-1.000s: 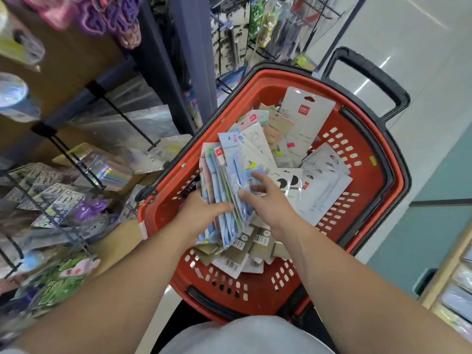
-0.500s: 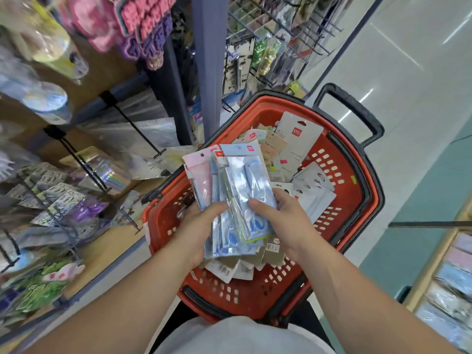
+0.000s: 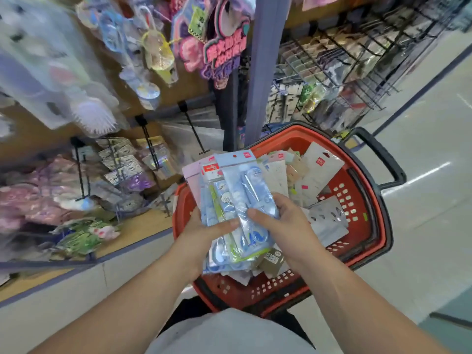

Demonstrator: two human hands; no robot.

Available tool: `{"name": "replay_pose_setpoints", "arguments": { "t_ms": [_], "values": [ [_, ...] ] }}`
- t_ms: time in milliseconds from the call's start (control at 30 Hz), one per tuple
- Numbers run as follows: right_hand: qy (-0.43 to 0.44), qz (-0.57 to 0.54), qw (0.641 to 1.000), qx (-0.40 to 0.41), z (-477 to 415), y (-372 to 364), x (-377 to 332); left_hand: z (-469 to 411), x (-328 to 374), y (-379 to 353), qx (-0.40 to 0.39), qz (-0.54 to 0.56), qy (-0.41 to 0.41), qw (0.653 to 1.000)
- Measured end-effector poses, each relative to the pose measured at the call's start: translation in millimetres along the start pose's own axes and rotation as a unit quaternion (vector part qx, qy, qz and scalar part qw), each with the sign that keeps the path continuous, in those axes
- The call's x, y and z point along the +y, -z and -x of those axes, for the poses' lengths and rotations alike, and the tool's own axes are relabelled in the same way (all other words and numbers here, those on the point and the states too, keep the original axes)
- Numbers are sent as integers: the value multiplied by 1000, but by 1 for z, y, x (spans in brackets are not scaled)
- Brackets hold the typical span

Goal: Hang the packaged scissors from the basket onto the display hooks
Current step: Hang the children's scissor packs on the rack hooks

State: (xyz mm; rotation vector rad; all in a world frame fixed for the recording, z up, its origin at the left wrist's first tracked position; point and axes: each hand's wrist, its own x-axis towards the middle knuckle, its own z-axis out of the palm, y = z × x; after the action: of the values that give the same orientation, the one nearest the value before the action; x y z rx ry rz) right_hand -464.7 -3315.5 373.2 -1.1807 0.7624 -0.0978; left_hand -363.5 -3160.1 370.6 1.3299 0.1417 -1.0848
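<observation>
A stack of packaged scissors, mostly blue with one pink pack behind, is lifted above the red basket. My left hand grips the stack from the left with its thumb across the front. My right hand holds the front blue pack on its right side, thumb pressed on the plastic. More carded packs lie loose in the basket. Black display hooks jut from the wooden panel to the upper left, above the stack.
Hooks on the left carry hanging goods and pastel packets. A grey-blue post rises behind the basket, with a wire rack of items to its right. The basket's black handle sticks out over pale floor.
Both hands have lifted the stack of packs up out of the basket and closer to me. My view has tilted up, bringing more of the hook wall into sight.
</observation>
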Motion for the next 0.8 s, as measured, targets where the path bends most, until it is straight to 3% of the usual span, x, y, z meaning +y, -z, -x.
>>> {"name": "replay_pose_setpoints", "arguments": {
  "t_ms": [333,500,667,800],
  "values": [
    [12,82,983,-162,20,-39,-17,80,-10,18,112,110,-80,984],
    [39,173,964,-196,24,-85,-19,108,-5,51,178,117,-144,966],
    [1,155,952,-265,17,-134,-23,126,8,105,194,105,-175,960],
    [19,140,958,-249,15,-207,-19,139,20,165,196,133,-178,955]
  ]
}}
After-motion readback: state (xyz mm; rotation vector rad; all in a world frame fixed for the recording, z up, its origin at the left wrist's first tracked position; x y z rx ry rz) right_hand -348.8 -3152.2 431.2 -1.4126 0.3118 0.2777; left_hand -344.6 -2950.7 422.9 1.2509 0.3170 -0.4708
